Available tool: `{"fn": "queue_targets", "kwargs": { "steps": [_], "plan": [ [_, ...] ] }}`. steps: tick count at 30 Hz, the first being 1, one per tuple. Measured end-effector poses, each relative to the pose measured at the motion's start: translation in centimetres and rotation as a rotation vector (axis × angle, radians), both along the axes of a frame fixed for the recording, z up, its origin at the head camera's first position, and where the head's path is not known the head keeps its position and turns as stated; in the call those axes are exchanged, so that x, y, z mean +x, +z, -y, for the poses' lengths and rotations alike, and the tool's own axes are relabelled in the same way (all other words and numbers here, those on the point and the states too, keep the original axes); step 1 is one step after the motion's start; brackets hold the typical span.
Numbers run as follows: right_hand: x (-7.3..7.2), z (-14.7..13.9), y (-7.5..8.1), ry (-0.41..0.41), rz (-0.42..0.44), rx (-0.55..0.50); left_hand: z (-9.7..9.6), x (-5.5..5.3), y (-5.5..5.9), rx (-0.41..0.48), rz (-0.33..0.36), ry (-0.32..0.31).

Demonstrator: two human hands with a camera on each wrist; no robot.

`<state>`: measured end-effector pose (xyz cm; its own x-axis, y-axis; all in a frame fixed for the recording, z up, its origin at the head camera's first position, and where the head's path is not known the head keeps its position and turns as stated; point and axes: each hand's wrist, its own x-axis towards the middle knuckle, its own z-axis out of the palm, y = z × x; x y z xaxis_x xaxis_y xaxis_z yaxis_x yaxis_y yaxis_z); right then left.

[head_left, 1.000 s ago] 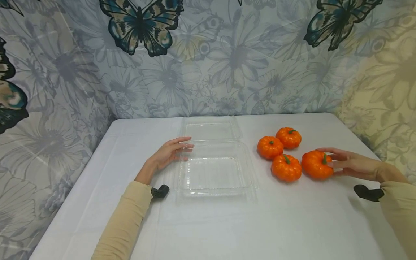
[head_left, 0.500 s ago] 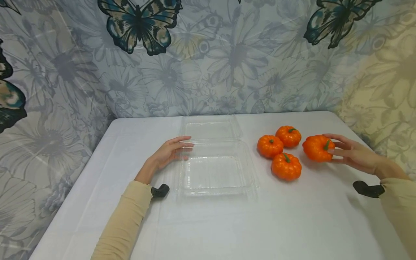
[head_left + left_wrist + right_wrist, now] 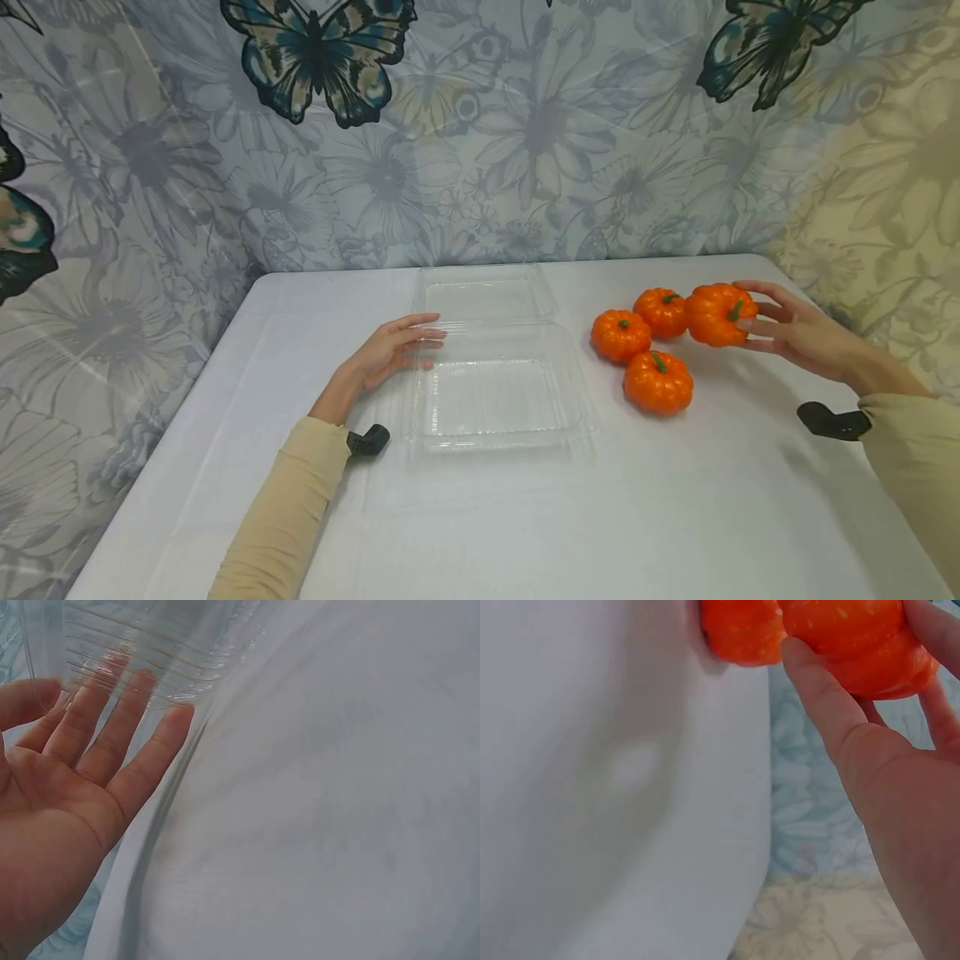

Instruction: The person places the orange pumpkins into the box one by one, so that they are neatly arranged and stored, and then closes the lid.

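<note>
My right hand (image 3: 798, 333) grips an orange toy pumpkin (image 3: 716, 315) with a green stem, lifted over the back right of the table. In the right wrist view the thumb and fingers spread around the held pumpkin (image 3: 855, 645). Three more pumpkins sit together on the cloth: one at the front (image 3: 658, 383), one at the left (image 3: 621, 336), one behind (image 3: 660, 312). My left hand (image 3: 386, 354), fingers extended, touches the left side of a clear plastic clamshell container (image 3: 487, 446). The left wrist view has those fingertips against its ribbed wall (image 3: 142, 656).
The container's lid (image 3: 483, 298) lies folded back toward the far edge of the white-covered table (image 3: 600, 517). Patterned fabric (image 3: 525, 167) with butterflies and flowers hangs behind and at the sides. A black wrist device shows below each hand.
My right hand has raised the pumpkin off the cloth and carried it back and slightly left, level with the rear pumpkin in the head view. My left hand stays at the container.
</note>
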<state>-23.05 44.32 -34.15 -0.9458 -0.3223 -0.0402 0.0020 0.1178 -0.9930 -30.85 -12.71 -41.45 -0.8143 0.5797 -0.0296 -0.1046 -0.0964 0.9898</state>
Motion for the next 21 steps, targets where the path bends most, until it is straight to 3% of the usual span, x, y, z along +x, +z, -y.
{"fn": "queue_targets", "kwargs": {
  "steps": [11,17,21],
  "plan": [
    [-1.0,3.9,2.6,-0.078,-0.052,0.192,-0.1,-0.1,0.0,-0.002,-0.013,-0.009],
    [-1.9,6.7,3.5,-0.091,-0.077,0.255,-0.1,-0.1,-0.2,-0.002,-0.017,-0.01],
    [-2.3,8.4,3.9,-0.082,-0.091,0.349,-0.1,0.0,-0.2,-0.007,-0.028,-0.032]
  ]
}}
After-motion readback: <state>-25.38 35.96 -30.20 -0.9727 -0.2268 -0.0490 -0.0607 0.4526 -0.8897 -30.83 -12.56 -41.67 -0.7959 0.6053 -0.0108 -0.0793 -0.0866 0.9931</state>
